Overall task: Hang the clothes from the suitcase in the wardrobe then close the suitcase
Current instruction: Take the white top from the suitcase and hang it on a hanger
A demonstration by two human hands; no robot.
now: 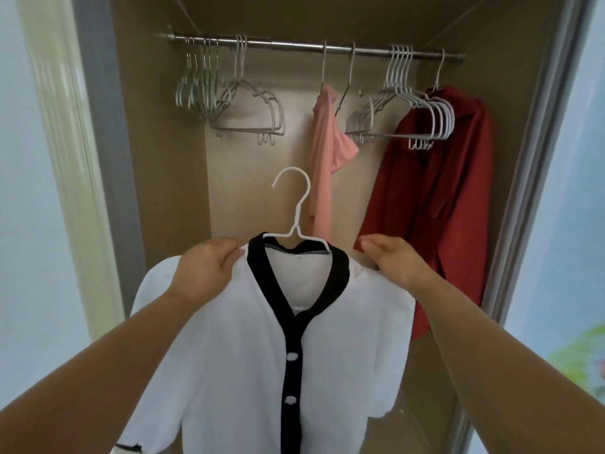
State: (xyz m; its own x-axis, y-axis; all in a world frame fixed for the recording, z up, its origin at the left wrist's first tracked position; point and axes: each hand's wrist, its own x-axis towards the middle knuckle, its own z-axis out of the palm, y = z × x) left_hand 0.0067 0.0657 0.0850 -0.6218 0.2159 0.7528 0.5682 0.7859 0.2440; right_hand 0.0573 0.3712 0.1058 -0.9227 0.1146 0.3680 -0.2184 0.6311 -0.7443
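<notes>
A white cardigan (242,339) with black trim and white buttons hangs on a white hanger (296,208) held up in front of the open wardrobe. My left hand (206,267) grips the cardigan's left shoulder. My right hand (393,257) grips its right shoulder. The hanger's hook points up, well below the metal rail (294,46). A pink garment (324,158) and a red garment (435,204) hang from the rail. The suitcase is out of view.
Several empty hangers bunch on the rail at the left (229,103) and right of centre (402,106). The wardrobe's side walls and a sliding door frame (537,158) bound the opening. A pale door edge (62,152) stands at the left.
</notes>
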